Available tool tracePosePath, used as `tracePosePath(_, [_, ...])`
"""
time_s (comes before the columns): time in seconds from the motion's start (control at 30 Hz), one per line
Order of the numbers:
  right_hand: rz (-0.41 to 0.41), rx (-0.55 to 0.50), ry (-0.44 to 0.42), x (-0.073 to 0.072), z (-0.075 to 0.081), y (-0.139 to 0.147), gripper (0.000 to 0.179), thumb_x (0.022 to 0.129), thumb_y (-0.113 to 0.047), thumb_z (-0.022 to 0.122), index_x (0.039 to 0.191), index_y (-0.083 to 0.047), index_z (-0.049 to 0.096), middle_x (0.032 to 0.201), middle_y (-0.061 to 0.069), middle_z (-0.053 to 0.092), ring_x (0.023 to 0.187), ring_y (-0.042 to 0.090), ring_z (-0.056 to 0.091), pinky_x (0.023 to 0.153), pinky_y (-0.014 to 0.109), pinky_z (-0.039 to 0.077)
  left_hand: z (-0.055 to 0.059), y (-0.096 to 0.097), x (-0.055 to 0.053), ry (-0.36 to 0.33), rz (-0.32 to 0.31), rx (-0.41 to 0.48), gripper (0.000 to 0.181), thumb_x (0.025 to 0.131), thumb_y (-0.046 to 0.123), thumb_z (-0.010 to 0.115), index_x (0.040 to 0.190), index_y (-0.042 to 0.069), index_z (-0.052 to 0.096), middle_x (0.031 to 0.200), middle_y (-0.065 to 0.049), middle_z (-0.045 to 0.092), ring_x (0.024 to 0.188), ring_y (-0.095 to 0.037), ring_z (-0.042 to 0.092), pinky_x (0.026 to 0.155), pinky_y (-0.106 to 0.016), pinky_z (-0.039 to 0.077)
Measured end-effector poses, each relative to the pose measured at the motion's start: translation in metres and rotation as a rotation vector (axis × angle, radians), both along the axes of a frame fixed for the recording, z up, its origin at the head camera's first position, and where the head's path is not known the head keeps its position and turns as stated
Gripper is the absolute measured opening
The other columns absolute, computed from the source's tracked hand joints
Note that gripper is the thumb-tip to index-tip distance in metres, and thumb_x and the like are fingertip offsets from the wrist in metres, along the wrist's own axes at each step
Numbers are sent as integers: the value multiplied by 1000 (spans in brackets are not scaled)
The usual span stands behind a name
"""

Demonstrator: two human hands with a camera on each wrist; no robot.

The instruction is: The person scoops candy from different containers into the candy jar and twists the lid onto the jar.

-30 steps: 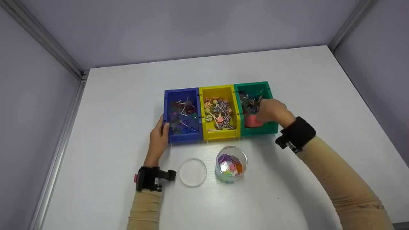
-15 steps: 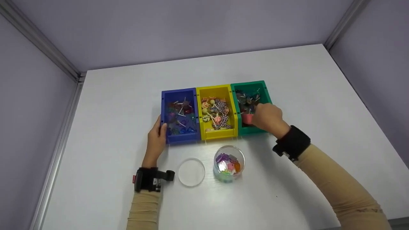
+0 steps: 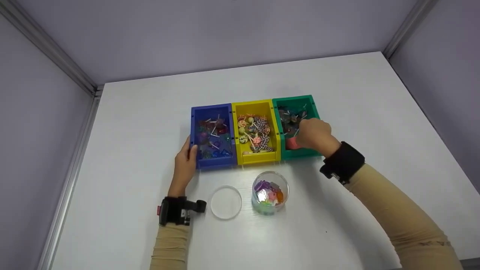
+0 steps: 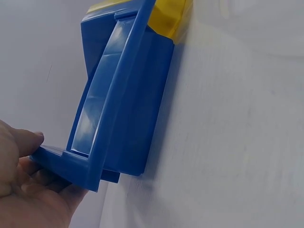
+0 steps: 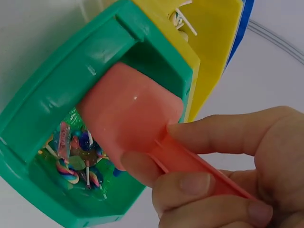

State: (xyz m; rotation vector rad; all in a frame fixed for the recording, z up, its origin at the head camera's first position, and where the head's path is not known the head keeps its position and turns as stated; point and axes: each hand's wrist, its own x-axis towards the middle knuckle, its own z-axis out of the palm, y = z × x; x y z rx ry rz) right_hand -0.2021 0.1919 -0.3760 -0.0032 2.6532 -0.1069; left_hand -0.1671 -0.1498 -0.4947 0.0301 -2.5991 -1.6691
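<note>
In the head view my left hand (image 3: pixel 184 163) grips the outer left edge of a blue bin (image 3: pixel 215 162). The left wrist view shows its thumb on top of the rim and the fingers beneath. My right hand (image 3: pixel 315 135) holds a pink scoop (image 5: pixel 133 104) by its handle, with the scoop's head inside the green bin (image 3: pixel 298 153). Small lollipops and other colourful candy-like pieces (image 5: pixel 78 156) lie in that bin beside the scoop. Whatever is under the scoop's head is hidden. Between the two bins sits a yellow bin (image 3: pixel 258 159) with swirl lollipops (image 3: pixel 257 139).
In front of the bins stands a clear round jar (image 3: pixel 270 193) with colourful pieces in it. Left of the jar lies a clear round lid (image 3: pixel 226 202). The white table (image 3: pixel 150 108) meets pale walls at the back and sides.
My right hand has shifted slightly left and toward me, with the scoop still in the green bin. The left hand has kept its grip on the blue bin.
</note>
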Motion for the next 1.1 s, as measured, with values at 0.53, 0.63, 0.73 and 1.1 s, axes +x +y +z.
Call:
tracePosePath(0.53, [-95,-143,403,27,-45,-2,27,89,-10,55,66,2,60,57,6,40,52,20,42,41,26,31,2,-1,1,-5,1,-2,50,104,16,40,150,-2,28,154,-21,35,145,-33,33,121,-45,31])
tracePosePath(0.63, [-97,-157,431,27,-51,0,26,88,-9,55,65,2,61,58,6,41,54,21,43,42,27,33,2,-1,1,-6,9,-6,50,104,15,39,150,-3,28,154,-21,34,146,-33,32,121,-46,30])
tracePosePath(0.73, [-96,-167,453,25,-55,1,24,87,-7,55,65,2,60,60,8,44,54,21,43,44,30,37,3,0,1,-9,10,-4,50,105,15,39,150,-3,27,155,-21,34,146,-33,32,121,-45,30])
tracePosePath(1.1, [-156,-259,535,22,-77,5,27,93,-12,54,79,7,66,70,21,63,62,29,56,56,40,49,0,1,0,15,-7,5,49,104,12,40,148,-5,29,152,-24,36,144,-35,33,120,-47,31])
